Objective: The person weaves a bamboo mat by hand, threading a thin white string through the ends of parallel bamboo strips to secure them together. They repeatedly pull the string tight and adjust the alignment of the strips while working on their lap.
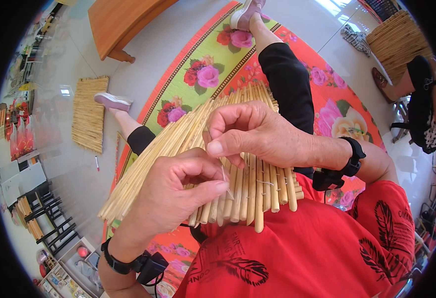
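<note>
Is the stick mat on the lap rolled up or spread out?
Spread out: the mat's sticks lie side by side in a broad fan beneath the left hand and right hand.

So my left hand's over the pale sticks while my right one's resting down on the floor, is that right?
Not quite: the head view shows your right hand over the pale sticks too, close to the left hand, not on the floor.
</note>
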{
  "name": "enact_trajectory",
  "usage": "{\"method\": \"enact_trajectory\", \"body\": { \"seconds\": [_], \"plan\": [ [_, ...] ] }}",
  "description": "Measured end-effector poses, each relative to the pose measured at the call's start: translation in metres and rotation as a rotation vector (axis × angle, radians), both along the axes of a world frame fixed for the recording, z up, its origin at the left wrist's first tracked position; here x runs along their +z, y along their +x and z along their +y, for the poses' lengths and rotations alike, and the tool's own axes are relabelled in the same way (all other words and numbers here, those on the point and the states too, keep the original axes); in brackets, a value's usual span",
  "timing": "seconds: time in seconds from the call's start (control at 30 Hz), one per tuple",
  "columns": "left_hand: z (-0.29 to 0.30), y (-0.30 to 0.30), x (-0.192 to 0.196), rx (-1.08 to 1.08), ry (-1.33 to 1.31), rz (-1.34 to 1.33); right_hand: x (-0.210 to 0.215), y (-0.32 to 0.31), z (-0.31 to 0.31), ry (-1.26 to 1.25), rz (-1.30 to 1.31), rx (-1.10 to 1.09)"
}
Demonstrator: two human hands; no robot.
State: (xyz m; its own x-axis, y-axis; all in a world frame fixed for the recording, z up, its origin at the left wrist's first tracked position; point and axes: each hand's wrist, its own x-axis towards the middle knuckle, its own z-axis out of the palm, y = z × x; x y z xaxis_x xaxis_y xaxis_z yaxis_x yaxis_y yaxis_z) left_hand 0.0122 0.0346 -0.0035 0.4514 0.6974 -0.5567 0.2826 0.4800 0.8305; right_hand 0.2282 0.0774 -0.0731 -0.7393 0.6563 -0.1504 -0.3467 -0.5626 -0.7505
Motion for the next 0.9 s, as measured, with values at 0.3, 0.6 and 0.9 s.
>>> {"method": "enact_trajectory", "body": {
  "seconds": [0.3,0.6,0.9],
  "plan": [
    [-0.0015,-0.0043,0.0035,-0.035,-0.046,0.023,0.0006,0.0003,0.0001,0.013,-0.071,-0.011],
    [0.0004,0.001,0.002,-0.092,-0.033,0.043,-0.0014,-0.0009,-0.0004,0.041,-0.068,-0.005],
    [-0.0022,-0.0008,0.0028,-0.068,0.009,0.051,-0.0008,-0.0006,-0.0012,0.019,-0.067,0.005]
  ]
}}
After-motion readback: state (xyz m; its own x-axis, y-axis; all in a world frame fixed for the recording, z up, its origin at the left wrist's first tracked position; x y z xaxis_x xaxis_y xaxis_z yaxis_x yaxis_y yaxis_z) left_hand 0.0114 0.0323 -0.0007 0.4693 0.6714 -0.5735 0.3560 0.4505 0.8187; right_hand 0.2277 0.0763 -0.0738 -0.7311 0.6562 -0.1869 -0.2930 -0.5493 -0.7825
